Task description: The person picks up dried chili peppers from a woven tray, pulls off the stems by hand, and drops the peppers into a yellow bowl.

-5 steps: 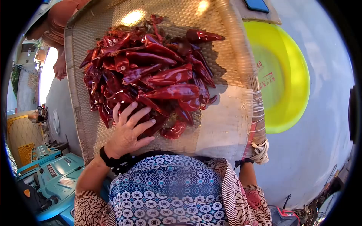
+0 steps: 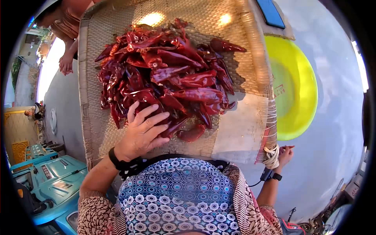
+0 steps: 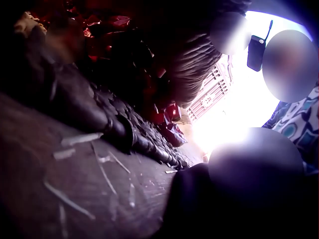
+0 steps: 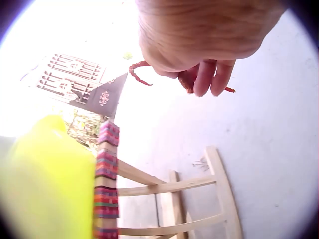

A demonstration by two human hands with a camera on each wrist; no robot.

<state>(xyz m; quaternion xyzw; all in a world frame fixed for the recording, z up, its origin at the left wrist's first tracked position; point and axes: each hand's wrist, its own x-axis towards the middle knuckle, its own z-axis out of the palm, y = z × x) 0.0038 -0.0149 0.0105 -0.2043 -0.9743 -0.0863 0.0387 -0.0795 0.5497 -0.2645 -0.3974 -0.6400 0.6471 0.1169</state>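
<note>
Dried red chili peppers (image 2: 172,74) lie heaped on a woven tray (image 2: 94,90) in the head view. My left hand (image 2: 145,129) rests palm down on the near left side of the heap, fingers slightly spread over the chilies. Beyond the tray's right edge, over the floor, is my right hand (image 2: 286,154). In the right wrist view its fingers (image 4: 203,79) curl around dried chilies (image 4: 187,82), and thin red ends stick out on both sides. The left wrist view is dark and shows chilies beside the tray's rim (image 3: 129,132).
A yellow basin (image 2: 305,86) stands right of the tray, with a phone (image 2: 270,13) above it on a board. A wooden frame with a striped woven band (image 4: 107,169) shows in the right wrist view. Another person (image 2: 68,51) is at upper left; a teal vehicle (image 2: 58,176) stands lower left.
My right hand has come out from under the tray's edge and reached to the right. My left hand stays on the heap. The head view has shifted a little.
</note>
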